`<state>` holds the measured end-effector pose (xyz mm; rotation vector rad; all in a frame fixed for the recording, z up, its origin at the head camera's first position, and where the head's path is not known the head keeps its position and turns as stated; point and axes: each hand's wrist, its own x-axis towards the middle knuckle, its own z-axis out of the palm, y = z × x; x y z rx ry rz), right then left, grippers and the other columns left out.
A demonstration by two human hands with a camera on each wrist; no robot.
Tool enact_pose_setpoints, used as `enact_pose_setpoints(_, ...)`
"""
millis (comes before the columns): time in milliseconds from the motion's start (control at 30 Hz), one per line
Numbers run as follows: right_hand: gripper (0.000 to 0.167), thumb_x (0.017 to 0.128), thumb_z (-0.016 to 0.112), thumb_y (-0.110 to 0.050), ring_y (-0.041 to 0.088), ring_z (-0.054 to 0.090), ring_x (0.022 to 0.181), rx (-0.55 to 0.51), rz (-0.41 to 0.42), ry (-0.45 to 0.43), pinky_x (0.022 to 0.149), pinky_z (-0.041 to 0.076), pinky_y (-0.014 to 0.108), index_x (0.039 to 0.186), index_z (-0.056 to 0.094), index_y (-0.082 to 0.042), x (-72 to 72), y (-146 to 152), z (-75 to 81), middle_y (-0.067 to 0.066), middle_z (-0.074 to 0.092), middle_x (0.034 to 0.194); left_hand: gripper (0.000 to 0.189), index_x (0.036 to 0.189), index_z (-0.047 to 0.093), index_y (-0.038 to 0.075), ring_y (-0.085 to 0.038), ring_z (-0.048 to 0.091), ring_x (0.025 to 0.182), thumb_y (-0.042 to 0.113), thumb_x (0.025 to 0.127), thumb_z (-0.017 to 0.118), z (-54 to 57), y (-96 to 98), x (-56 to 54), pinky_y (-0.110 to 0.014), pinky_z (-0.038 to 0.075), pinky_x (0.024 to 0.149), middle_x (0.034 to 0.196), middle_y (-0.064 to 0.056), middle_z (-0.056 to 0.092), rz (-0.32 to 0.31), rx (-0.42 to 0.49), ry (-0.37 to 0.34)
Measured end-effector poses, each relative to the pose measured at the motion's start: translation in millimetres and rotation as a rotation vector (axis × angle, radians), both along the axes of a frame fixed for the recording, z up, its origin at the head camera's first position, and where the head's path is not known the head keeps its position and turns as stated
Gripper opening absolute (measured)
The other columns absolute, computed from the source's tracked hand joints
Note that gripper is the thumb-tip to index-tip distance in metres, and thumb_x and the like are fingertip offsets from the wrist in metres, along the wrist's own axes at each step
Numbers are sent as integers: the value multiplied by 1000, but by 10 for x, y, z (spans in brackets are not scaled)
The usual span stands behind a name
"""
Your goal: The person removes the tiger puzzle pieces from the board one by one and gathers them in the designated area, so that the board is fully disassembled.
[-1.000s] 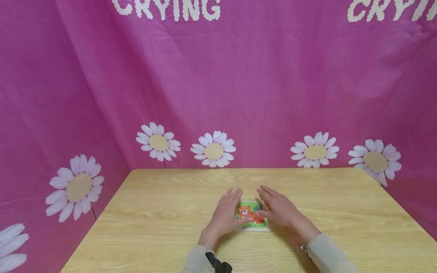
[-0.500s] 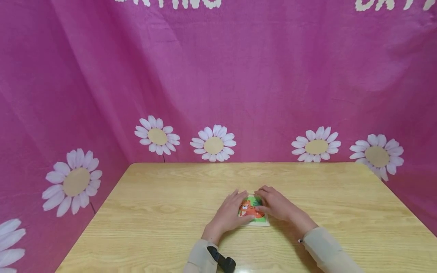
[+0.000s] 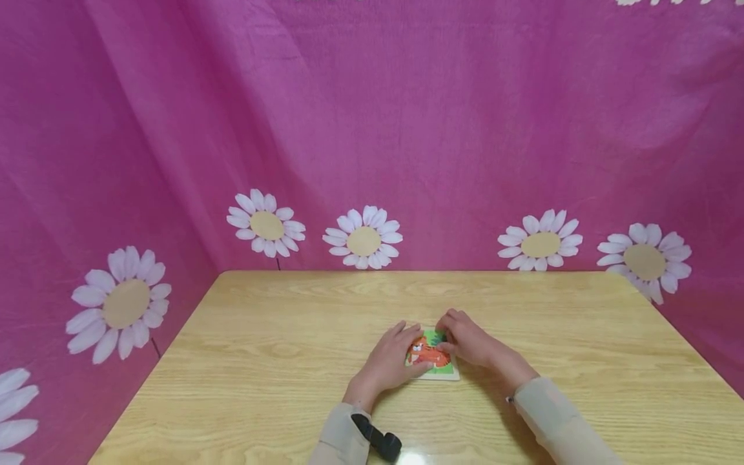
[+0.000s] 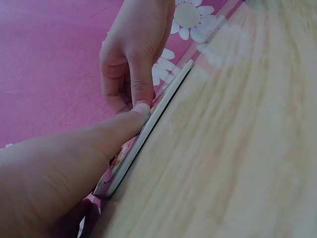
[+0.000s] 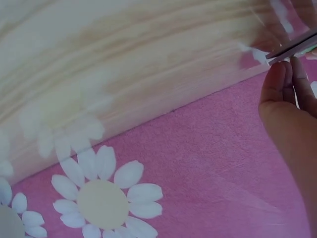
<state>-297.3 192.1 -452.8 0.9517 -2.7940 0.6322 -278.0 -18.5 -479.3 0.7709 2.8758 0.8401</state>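
Note:
A small square tiger jigsaw puzzle (image 3: 430, 358) in a pale frame lies on the wooden table, orange tiger on green. My left hand (image 3: 386, 358) grips its left side, the thumb over the front part and the fingers at the far left edge. At the upper right corner, my right hand (image 3: 472, 341) curls its thumb and fingers onto the puzzle. In the left wrist view both thumbs meet close above the puzzle's pale rim (image 4: 166, 101). The right wrist view has the right fingertips (image 5: 280, 74) right at the frame's corner; what lies between them is hidden.
The wooden table (image 3: 279, 349) extends around the puzzle on every side. A purple-pink cloth (image 3: 442, 129) with white daisies hangs behind and to the left. A black strap with a small device (image 3: 380, 442) sits at the left sleeve.
Both hands have closed in on the puzzle, and the right fingers have curled more at its upper right corner. The head view has tilted slightly downward.

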Motion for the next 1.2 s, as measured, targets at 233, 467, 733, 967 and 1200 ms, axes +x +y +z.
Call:
enact_pose_setpoints(233, 17, 87, 71, -9, 13, 40, 83, -24, 13, -107, 72, 39, 24, 94, 58, -1, -74, -15, 56, 3, 49, 85, 65, 143, 50, 16, -25, 29, 150, 48, 89, 67, 21, -9, 0, -47, 31, 121, 155, 1, 43, -15, -1, 22)
enact_pose_setpoints(467, 17, 91, 67, -10, 15, 39, 86, -8, 24, -234, 74, 37, 23, 98, 54, 0, -116, -17, 111, 4, 46, 88, 65, 143, 50, 16, -24, 29, 150, 48, 89, 67, 15, -1, -4, -45, 30, 121, 155, 2, 43, -11, -22, 35)
enact_pose_setpoints(733, 19, 92, 66, -12, 15, 37, 87, 19, 26, -267, 76, 34, 24, 99, 52, -1, -151, 1, 97, 4, 45, 89, 66, 144, 49, 17, -23, 27, 150, 47, 89, 67, 5, 12, -1, -45, 30, 122, 155, 3, 42, -2, -17, 23)
enact_pose_setpoints(967, 12, 93, 63, -7, 15, 38, 88, -30, 59, -276, 76, 34, 22, 97, 53, -1, -127, 10, 97, 5, 47, 90, 67, 144, 48, 18, -22, 25, 151, 49, 89, 67, -8, 13, -4, -45, 29, 122, 156, 5, 41, 12, -3, -4)
enact_pose_setpoints(1200, 18, 91, 66, -11, 10, 35, 81, -6, 82, -190, 72, 32, 21, 98, 52, 0, -141, 24, 102, 3, 43, 85, 66, 145, 48, 19, -22, 23, 152, 50, 89, 66, -4, 17, -13, -46, 27, 123, 157, 6, 39, 21, -7, -21)
